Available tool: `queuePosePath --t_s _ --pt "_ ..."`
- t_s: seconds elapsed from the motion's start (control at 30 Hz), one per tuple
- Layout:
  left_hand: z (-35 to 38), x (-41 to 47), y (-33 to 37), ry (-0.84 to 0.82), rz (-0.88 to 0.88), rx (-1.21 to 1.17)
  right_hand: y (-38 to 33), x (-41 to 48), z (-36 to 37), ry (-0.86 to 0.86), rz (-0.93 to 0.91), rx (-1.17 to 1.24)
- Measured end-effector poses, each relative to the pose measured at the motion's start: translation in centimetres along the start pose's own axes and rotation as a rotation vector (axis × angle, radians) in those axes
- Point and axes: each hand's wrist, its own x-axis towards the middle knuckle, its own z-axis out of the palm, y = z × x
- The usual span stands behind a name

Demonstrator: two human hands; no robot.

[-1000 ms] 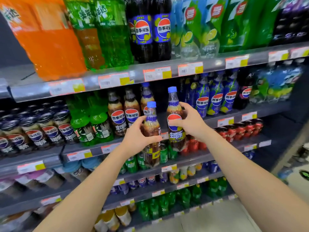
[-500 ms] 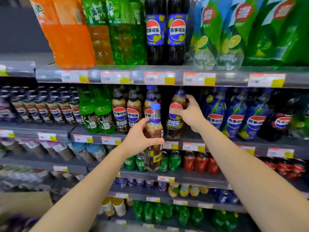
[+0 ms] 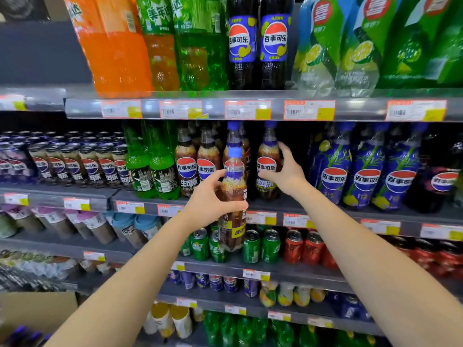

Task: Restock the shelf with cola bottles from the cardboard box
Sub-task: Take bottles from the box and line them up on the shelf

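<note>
Shelf [image 3: 411, 217] of sodas ahead, cardboard box [image 3: 37, 311] low at my left. One cola bottle [image 3: 266, 169] stands upright on the shelf, my right hand [image 3: 288, 174] curled round it. My left hand [image 3: 208, 201] grips a second cola bottle [image 3: 234, 189] upright before the shelf edge.

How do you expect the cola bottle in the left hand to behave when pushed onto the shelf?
Probably heavy for its size: the cola bottle looks full. Likely tippy if pushed high, being tall and narrow. Its smooth plastic may slip, though the left hand wraps it.
</note>
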Motion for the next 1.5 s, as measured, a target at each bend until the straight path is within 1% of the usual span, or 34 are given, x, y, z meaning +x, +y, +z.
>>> queuePosePath --t_s 0.3,0.53,0.67,0.83,1.3,1.5 --pt "0.0 0.6 -2.3 -0.003 0.07 -0.047 1.3 2.1 1.4 0.065 -0.046 -0.06" --pt "0.1 1.2 -3.5 -0.04 0.114 -0.057 2.4 4.7 2.3 0.133 0.028 0.008" --pt "0.1 1.3 -3.5 -0.04 0.14 -0.059 2.5 5.9 2.9 0.142 0.045 0.081" --pt "0.1 1.6 -3.7 -0.034 0.146 -0.082 2.4 7.4 3.2 0.16 0.047 -0.007" --pt "-0.3 2.4 -3.8 -0.034 0.185 -0.12 2.8 10.6 4.0 0.163 0.083 -0.091" --pt "-0.2 2.4 -3.9 -0.027 0.201 -0.116 3.0 11.2 4.0 0.137 0.101 -0.061"
